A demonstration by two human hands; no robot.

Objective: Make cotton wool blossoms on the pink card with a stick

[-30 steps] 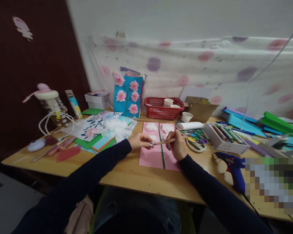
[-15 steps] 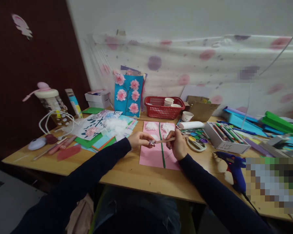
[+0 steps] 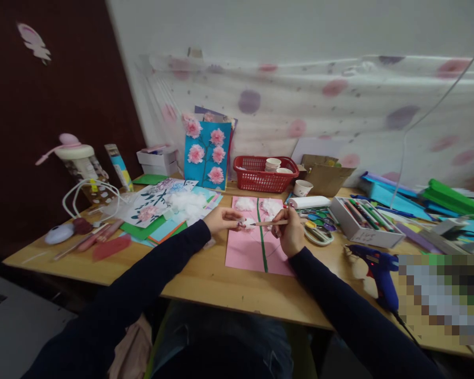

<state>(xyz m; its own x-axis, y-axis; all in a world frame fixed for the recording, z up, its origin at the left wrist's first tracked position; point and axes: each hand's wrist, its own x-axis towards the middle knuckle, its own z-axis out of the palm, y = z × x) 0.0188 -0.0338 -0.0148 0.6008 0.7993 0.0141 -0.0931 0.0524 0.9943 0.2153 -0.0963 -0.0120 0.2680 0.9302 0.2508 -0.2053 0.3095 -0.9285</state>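
A pink sheet [image 3: 243, 256] lies on the table, with a green stem [image 3: 262, 239] down its middle and white cotton tufts [image 3: 245, 203] on its upper part. My right hand [image 3: 289, 230] is closed on a pencil [image 3: 267, 223], whose dark tip points left over the sheet. Facing it, my left hand [image 3: 224, 220] pinches something small and white, perhaps cotton, close to the pencil tip. Its exact shape is hard to make out. More loose cotton [image 3: 187, 202] rests on coloured papers left of the sheet.
A blue card with pink flowers [image 3: 209, 158] stands at the back beside a red basket [image 3: 256, 181]. To the right are scissors [image 3: 319, 237], a box of markers [image 3: 363, 229] and a blue glue gun [image 3: 381, 273]. A bottle [image 3: 81, 166] stands left.
My left hand has moved slightly left and up from the sheet's middle. The pencil has turned to lie nearly level, its tip now showing by the white piece.
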